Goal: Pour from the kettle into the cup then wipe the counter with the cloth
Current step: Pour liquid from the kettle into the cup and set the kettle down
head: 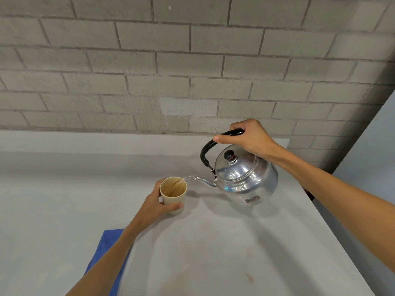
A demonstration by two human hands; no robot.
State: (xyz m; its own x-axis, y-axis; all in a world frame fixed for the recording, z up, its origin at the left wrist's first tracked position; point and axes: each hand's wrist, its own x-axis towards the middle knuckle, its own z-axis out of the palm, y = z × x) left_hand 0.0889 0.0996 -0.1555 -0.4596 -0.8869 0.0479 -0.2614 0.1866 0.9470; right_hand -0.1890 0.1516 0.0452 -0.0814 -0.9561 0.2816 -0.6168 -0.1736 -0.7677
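A shiny metal kettle (245, 178) with a black handle is lifted and tilted left, held by my right hand (249, 138) gripping the handle. Water streams from its thin spout (197, 180) into a beige cup (173, 194) that stands on the white counter (235, 242). My left hand (155, 205) wraps around the cup from the left and holds it steady. A blue cloth (106, 253) lies flat on the counter near the front, partly hidden under my left forearm.
A grey brick wall (192, 71) rises right behind the counter. The counter's right edge (333, 231) runs diagonally toward the front right. Faint brownish stains (249, 277) mark the counter near the front.
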